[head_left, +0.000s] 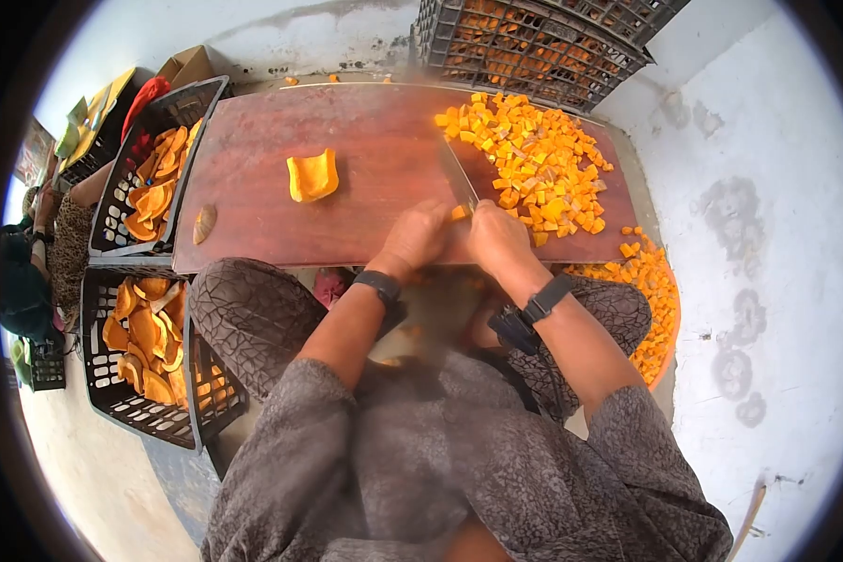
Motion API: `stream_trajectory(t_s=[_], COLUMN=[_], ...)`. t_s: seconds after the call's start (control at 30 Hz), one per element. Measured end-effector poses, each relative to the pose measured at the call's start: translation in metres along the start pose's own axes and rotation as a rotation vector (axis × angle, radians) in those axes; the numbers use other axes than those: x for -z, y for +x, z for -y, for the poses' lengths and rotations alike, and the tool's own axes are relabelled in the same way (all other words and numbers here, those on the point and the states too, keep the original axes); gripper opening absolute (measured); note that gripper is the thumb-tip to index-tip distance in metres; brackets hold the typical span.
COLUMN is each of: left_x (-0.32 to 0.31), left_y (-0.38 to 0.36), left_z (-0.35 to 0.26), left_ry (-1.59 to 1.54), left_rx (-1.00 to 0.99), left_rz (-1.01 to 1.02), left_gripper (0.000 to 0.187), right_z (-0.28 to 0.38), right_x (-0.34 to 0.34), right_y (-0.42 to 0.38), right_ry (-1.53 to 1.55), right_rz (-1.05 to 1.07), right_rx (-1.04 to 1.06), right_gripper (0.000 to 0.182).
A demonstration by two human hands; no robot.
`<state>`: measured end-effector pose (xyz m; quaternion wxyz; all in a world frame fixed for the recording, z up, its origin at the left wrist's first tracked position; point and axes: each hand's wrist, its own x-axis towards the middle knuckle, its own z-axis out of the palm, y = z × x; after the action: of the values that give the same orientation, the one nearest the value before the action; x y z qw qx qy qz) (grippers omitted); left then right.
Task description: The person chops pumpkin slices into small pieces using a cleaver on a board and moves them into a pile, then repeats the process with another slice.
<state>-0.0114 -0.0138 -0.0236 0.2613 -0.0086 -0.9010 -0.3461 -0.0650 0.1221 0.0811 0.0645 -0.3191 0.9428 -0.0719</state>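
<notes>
My right hand (pixel 501 239) is closed around the handle of a knife (pixel 460 170), whose blade points away from me over the dark red board (pixel 384 122). Beside it, my left hand (pixel 414 236) has its fingers curled at a small orange pumpkin piece (pixel 460 213) near the blade. A larger curved pumpkin chunk (pixel 313 176) lies left of centre on the board. To the right of the knife spreads a heap of pumpkin cubes (pixel 543 164). A small brownish scrap (pixel 204 225) rests at the board's left edge.
Two black crates, one at upper left (pixel 112 211) and one at lower left (pixel 140 412), hold pumpkin chunks. More cubes fill an orange-rimmed container (pixel 670 347) below the board's right end. Stacked crates (pixel 534 56) stand behind, a wall on the right. Another person's arm (pixel 86 192) shows far left.
</notes>
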Motion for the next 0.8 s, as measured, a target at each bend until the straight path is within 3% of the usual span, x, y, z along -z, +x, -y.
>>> stream_trajectory(t_s=[0.2,0.37,0.5,0.57,0.8], left_x=[0.004,0.007,0.006,0.008,0.006], left_y=[0.000,0.000,-0.002,0.000,0.000], left_z=[-0.005,-0.001,-0.002,-0.006,-0.007], left_ry=[-0.007,0.009,-0.017,-0.012,0.021], left_rx=[0.015,-0.060,0.010,0.020,0.016], left_rz=[0.054,0.008,0.076,0.088,0.030], left_gripper=[0.013,0.010,0.017,0.017,0.015], right_z=[0.006,0.003,-0.025,-0.033,-0.021], right_x=[-0.008,-0.037,-0.013,-0.001,0.013], right_y=[-0.016,0.011,0.014,0.008,-0.025], right_ry=[-0.045,0.021,-0.031,0.076,0.151], right_rz=[0.070,-0.011,-0.042,-0.169,-0.138], right_rx=[-0.017,-0.005,0.002,0.003,0.074], right_gripper=[0.017,0.018,0.019,0.021,0.021])
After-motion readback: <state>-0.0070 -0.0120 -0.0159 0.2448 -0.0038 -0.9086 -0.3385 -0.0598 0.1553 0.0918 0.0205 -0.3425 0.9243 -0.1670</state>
